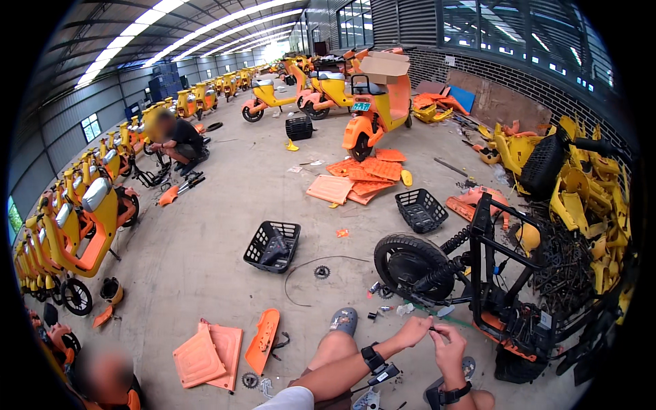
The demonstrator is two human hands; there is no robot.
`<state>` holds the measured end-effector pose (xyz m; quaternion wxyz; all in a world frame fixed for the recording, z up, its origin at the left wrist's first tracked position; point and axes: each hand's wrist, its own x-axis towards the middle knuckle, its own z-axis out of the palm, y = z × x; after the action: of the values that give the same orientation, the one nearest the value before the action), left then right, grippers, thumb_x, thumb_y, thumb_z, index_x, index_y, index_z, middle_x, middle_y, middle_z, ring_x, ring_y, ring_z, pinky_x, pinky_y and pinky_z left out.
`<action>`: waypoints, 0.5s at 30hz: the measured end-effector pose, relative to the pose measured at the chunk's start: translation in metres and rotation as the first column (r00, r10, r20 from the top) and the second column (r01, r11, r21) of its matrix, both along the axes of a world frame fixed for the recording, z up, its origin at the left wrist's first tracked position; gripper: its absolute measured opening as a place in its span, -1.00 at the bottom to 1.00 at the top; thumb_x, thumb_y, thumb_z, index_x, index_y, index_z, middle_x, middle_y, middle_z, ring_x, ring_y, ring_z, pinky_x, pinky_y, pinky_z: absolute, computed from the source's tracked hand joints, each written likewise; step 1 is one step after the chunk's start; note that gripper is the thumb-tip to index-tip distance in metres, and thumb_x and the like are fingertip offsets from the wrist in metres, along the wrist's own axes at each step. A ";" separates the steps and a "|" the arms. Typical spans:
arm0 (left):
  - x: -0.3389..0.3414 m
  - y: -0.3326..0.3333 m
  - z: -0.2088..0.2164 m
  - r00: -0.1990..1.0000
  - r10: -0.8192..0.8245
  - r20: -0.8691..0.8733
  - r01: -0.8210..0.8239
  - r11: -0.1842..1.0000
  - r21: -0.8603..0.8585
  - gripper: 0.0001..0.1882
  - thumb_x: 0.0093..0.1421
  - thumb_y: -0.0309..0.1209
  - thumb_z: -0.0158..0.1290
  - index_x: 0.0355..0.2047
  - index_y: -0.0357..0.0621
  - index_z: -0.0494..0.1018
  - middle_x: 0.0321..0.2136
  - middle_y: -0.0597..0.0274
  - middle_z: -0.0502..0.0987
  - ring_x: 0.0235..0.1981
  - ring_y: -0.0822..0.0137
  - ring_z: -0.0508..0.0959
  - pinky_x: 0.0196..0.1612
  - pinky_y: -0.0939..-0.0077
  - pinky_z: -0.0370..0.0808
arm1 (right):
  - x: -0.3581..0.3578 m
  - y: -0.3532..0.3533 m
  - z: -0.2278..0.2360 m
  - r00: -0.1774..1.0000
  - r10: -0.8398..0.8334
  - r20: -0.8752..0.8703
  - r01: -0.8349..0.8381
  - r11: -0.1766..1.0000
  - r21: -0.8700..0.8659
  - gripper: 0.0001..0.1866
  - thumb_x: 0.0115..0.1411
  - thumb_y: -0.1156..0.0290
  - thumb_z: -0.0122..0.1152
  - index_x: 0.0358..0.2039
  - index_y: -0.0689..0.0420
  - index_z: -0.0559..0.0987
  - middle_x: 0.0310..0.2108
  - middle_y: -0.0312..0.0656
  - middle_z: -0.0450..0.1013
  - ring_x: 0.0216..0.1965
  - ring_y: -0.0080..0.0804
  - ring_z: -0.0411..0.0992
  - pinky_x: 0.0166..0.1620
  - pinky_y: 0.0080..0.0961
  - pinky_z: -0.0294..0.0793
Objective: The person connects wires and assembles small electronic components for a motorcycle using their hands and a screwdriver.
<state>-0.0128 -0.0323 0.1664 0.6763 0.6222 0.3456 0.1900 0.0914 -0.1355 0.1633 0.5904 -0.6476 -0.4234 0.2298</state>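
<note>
My left hand (414,332) and my right hand (449,343) meet over the floor beside a stripped scooter frame (482,263). Their fingertips are pinched together around a small dark piece, too small to name. The frame leans on its side, with its black rear wheel (413,270) toward the left and an orange panel (502,336) low down near the wiring. Just beyond my hands lie clear plastic scraps and small dark parts (373,316). A black tool with a cable (384,376) is below my left wrist.
Black baskets (272,247) (421,210) stand on the floor ahead, near a gear (322,272) and a thin cable. Orange panels (209,355) lie at the near left. Yellow scrap parts (574,198) pile up at the right. Another person (181,140) crouches at the far left by parked scooters.
</note>
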 end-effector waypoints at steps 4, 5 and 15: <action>-0.002 0.004 0.002 0.999 0.000 0.039 0.012 0.954 -0.300 -0.49 0.31 -0.06 -0.21 -0.67 -0.10 0.40 -0.87 0.45 0.14 -0.86 0.56 0.10 -0.79 0.58 0.03 | -0.018 0.001 0.034 0.943 -0.050 0.329 -0.006 0.986 0.167 -0.85 0.07 0.60 0.23 -0.31 0.31 0.52 -0.39 -0.13 0.53 -0.38 -0.48 0.52 -0.29 -0.62 0.47; 0.000 0.003 0.001 0.999 -0.005 0.038 0.017 0.954 -0.300 -0.49 0.31 -0.06 -0.21 -0.67 -0.10 0.40 -0.87 0.45 0.14 -0.86 0.56 0.10 -0.79 0.58 0.03 | -0.021 -0.001 0.037 0.981 -0.053 0.189 0.032 0.993 0.110 -0.88 0.10 0.57 0.22 -0.33 0.32 0.53 -0.40 -0.14 0.53 -0.40 -0.49 0.51 -0.31 -0.62 0.47; -0.020 0.008 0.004 1.000 -0.005 0.008 0.005 1.000 0.009 -0.41 0.31 -0.03 -0.23 -0.76 -0.15 0.31 -0.88 0.38 0.23 -0.86 0.53 0.19 -0.79 0.54 0.10 | -0.009 0.011 0.005 0.942 0.163 -0.293 -0.171 0.985 0.000 -0.80 0.19 0.46 0.16 -0.24 0.33 0.52 -0.48 -0.17 0.51 -0.51 -0.55 0.46 -0.41 -0.64 0.46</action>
<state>-0.0332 -0.0245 0.1706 0.6754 0.6252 0.3405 0.1925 0.0827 -0.1249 0.1681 0.6164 -0.5759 -0.3818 0.3776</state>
